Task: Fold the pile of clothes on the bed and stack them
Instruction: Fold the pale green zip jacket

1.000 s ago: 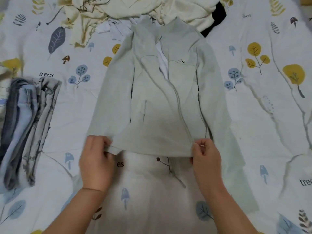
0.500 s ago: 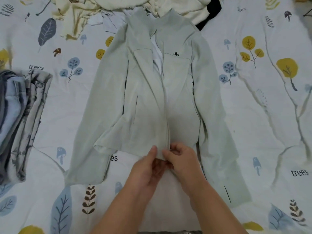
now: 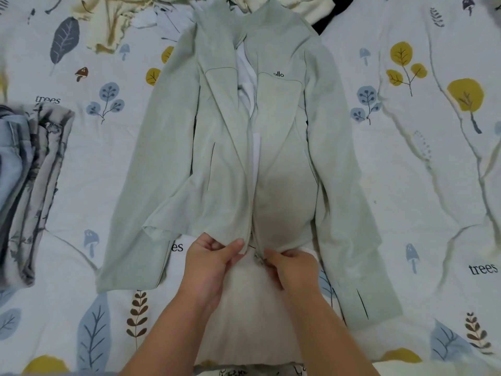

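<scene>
Both hands, formerly at the hem corners, now meet at the hem centre of the pale green zip jacket (image 3: 273,147) spread flat on the bed (image 3: 423,185). Left hand (image 3: 214,256) pinches one front edge; right hand (image 3: 292,263) pinches the other beside the zipper base (image 3: 258,258). Step: closing the front. Next: seat the zipper, then fold.

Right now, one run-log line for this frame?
step: zip jacket | left hand: pinches left hem | right hand: pinches right hem by zipper | zip: open | folded stack: bed's left
</scene>
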`<state>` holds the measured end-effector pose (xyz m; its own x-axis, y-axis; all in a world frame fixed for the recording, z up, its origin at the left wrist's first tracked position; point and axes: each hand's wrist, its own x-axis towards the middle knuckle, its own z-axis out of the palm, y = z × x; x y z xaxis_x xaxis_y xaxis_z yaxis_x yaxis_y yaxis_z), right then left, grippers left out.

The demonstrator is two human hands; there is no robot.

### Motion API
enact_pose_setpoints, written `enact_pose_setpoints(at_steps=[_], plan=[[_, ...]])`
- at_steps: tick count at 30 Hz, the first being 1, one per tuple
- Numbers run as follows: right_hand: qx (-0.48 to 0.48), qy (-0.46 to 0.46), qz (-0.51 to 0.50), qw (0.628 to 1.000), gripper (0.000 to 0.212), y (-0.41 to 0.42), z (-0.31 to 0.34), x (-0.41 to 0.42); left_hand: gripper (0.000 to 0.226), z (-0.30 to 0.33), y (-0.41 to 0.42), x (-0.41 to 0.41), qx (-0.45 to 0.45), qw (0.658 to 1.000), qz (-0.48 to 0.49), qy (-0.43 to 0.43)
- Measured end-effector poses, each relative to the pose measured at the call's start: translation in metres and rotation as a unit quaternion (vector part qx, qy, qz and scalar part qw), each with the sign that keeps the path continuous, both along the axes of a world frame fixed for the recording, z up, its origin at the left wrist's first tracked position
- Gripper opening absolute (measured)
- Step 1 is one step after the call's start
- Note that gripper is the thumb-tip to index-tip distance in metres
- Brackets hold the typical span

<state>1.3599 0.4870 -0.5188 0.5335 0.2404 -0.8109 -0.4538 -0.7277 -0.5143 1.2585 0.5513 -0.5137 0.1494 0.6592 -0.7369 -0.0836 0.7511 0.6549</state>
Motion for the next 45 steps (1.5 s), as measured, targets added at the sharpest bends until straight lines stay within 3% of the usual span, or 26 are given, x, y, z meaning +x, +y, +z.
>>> enact_pose_setpoints(at_steps=[5, 9, 12, 16, 18, 20, 25, 38, 45], plan=[[0.035, 0.094, -0.027, 0.995, 0.034, 0.003, 0.003, -0.002, 0.043, 0.002, -0.002, -0.001, -0.016, 0.999, -0.037, -0.003], [0.098, 0.180, -0.076, 0.976, 0.018, -0.001, 0.013, 0.004, 0.024, 0.005, 0.000, -0.006, -0.027, 0.998, -0.052, 0.036], [0.165, 0.264, -0.142, 0.940, 0.004, -0.005, 0.029, 0.007, 0.022, 0.011, 0.000, -0.008, -0.027, 0.996, -0.062, 0.053], [0.216, 0.301, -0.171, 0.913, 0.012, -0.006, 0.049, 0.010, 0.031, 0.025, -0.001, -0.008, -0.063, 0.997, -0.031, -0.024], [0.236, 0.310, -0.160, 0.907, 0.013, -0.004, 0.055, 0.010, 0.020, 0.034, -0.002, -0.004, -0.078, 0.994, -0.011, -0.078], [0.257, 0.304, -0.155, 0.904, 0.016, -0.001, 0.060, 0.008, 0.002, 0.043, -0.002, 0.000, -0.079, 0.990, -0.007, -0.120], [0.308, 0.243, -0.156, 0.906, 0.019, 0.006, 0.065, 0.000, 0.010, 0.052, -0.001, 0.007, -0.050, 0.989, -0.007, -0.137], [0.297, 0.138, -0.146, 0.934, 0.024, 0.003, 0.063, -0.015, 0.010, 0.054, -0.002, 0.016, -0.051, 0.988, 0.047, -0.139], [0.326, 0.109, -0.173, 0.923, 0.021, 0.005, 0.066, -0.015, 0.011, 0.054, -0.005, 0.015, -0.030, 0.993, 0.016, -0.117]])
